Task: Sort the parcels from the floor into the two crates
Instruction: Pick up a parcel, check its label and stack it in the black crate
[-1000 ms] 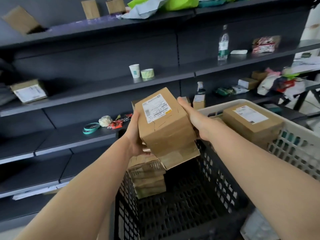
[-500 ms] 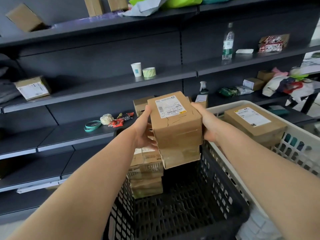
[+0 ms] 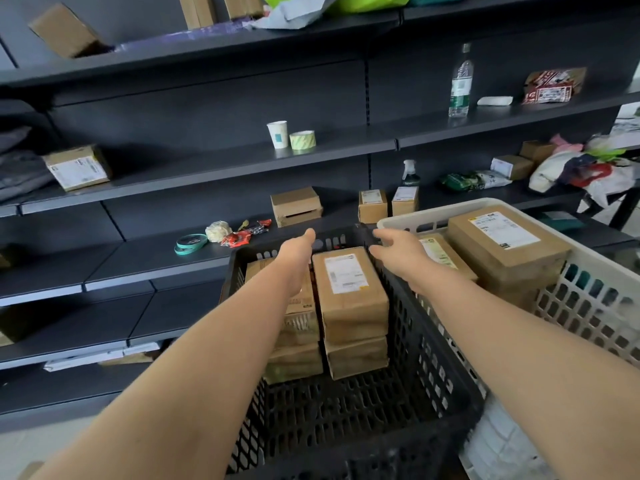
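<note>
Now: a brown cardboard parcel with a white shipping label (image 3: pixel 349 289) lies flat, label up, on top of a similar box at the far end of the black perforated plastic crate (image 3: pixel 429 348). Just beside it on the left is a stack of brown taped boxes (image 3: pixel 298 344). Both stacks are pushed against the far wall, probably to keep the near part of the crate floor available for more.

Above them, left hand (image 3: pixel 297 252) and right hand (image 3: pixel 398 252) hover either side of the parcel's far end. The grip of each is spread, fingers loose, holding nothing.

The white perforated plastic crate (image 3: pixel 588 306) sits against the black one on the right and carries larger flat brown parcels (image 3: pixel 505 244), so the sorting looks to be by size. Any parcels on the floor are out of view.
</note>
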`<state>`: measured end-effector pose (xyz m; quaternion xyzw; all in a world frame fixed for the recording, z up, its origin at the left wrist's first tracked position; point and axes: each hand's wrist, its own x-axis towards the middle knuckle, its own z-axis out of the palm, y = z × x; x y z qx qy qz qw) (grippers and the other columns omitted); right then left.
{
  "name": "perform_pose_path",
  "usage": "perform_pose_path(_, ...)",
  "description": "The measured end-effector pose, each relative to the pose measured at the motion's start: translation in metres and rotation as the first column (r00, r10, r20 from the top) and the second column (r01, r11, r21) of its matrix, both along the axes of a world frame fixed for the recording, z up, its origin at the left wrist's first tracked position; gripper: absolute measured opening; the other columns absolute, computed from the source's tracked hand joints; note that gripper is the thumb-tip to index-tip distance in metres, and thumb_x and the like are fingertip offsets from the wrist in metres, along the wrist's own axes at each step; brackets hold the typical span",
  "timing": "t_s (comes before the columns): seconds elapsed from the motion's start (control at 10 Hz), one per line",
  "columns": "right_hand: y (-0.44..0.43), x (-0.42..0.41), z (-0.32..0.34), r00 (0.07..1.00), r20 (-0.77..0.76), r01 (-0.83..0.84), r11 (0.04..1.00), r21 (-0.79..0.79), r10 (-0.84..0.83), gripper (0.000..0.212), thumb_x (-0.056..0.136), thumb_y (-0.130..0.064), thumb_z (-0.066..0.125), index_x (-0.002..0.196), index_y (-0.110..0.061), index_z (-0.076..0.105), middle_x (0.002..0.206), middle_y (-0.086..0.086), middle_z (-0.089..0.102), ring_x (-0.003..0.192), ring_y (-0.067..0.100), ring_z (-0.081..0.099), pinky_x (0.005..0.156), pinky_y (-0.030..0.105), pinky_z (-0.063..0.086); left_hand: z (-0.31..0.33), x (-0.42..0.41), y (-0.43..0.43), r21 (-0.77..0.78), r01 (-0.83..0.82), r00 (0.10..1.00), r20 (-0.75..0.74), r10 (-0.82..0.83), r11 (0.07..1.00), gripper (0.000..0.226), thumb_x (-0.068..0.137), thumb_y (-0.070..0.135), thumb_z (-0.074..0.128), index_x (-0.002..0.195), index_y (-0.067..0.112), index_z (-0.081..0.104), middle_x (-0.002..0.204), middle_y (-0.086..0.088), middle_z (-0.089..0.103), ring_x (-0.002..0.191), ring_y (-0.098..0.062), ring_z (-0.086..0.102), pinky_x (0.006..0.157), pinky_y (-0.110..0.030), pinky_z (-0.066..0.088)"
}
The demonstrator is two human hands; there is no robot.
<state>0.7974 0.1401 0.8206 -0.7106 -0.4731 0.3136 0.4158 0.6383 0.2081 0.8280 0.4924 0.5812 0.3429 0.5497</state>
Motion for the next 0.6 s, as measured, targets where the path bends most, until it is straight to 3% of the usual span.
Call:
perform_pose_path(0.1, -0.001, -0.007, -0.002, 0.999, 0.042, -0.022, 1.0, 0.003, 0.022, 0.048, 0.097, -0.016, 0.056, 0.143, -0.021, 0.047, 0.149, 0.002, 0.047, 0.136, 0.023, 0.043, 0.106, 0.036, 0.039, -0.007, -0.008, -0.007, 0.003, -0.006, 1.0, -0.009, 0.006, 1.0, 0.051, 0.104, 0.034, 0.042, 0.143, 0.002, 0.045, 0.15, -0.019, 0.045, 0.106, -0.025, 0.046, 0.109, -0.047, 0.038)
perform_pose_path(0.2, 0.001, -0.018, -0.004, 0.996, 0.062, -0.06, 0.998, 0.001, 0.06, 0.046, 0.097, -0.014, 0.055, 0.142, -0.021, 0.049, 0.147, 0.002, 0.049, 0.134, 0.023, 0.046, 0.102, 0.034, 0.041, -0.013, -0.02, -0.01, -0.027, -0.031, 0.999, 0.016, 0.032, 0.999, 0.05, 0.104, 0.03, 0.04, 0.145, 0.0, 0.042, 0.154, -0.02, 0.04, 0.132, -0.034, 0.047, 0.109, -0.049, 0.037)
perform_pose_path(0.3, 0.002, -0.047, -0.002, 0.987, 0.119, -0.111, 0.994, 0.002, 0.11, 0.045, 0.098, -0.012, 0.052, 0.142, -0.021, 0.049, 0.147, 0.002, 0.049, 0.133, 0.024, 0.046, 0.102, 0.035, 0.042, -0.007, -0.042, -0.018, -0.013, -0.072, 0.997, 0.012, 0.072, 0.997, 0.042, 0.103, 0.03, 0.04, 0.136, 0.006, 0.051, 0.135, -0.012, 0.054, 0.107, -0.022, 0.046, 0.072, -0.036, 0.044)
perform_pose_path(0.4, 0.009, -0.08, -0.003, 0.966, 0.178, -0.189, 0.982, -0.004, 0.186, 0.043, 0.098, -0.014, 0.052, 0.141, -0.021, 0.051, 0.144, 0.002, 0.051, 0.131, 0.023, 0.049, 0.098, 0.03, 0.042, -0.006, -0.083, -0.017, -0.031, -0.174, 0.984, 0.039, 0.175, 0.984, 0.023, 0.103, 0.031, 0.04, 0.084, 0.023, 0.05, 0.086, 0.004, 0.046, 0.077, -0.015, 0.047, 0.057, -0.027, 0.035)
perform_pose_path(0.5, 0.013, -0.123, -0.003, 0.931, 0.245, -0.275, 0.961, -0.023, 0.272, 0.044, 0.097, -0.02, 0.055, 0.14, -0.022, 0.05, 0.145, 0.001, 0.051, 0.129, 0.024, 0.05, 0.099, 0.033, 0.044, 0.0, -0.124, -0.029, -0.021, -0.227, 0.974, -0.015, 0.227, 0.974, 0.026, 0.105, 0.028, 0.037, 0.083, 0.017, 0.048, 0.078, 0.002, 0.048, 0.067, -0.012, 0.047, 0.059, -0.027, 0.042)
perform_pose_path(0.6, 0.013, -0.17, -0.002, 0.871, 0.332, -0.369, 0.928, -0.043, 0.362, 0.043, 0.096, -0.021, 0.055, 0.139, -0.024, 0.052, 0.143, 0.004, 0.052, 0.127, 0.027, 0.051, 0.097, 0.035, 0.045, 0.0, -0.177, -0.045, -0.004, -0.331, 0.943, -0.035, 0.33, 0.944, 0.025, 0.105, 0.027, 0.041, 0.083, 0.017, 0.046, 0.081, 0.001, 0.049, 0.07, -0.014, 0.047, 0.069, -0.03, 0.046)
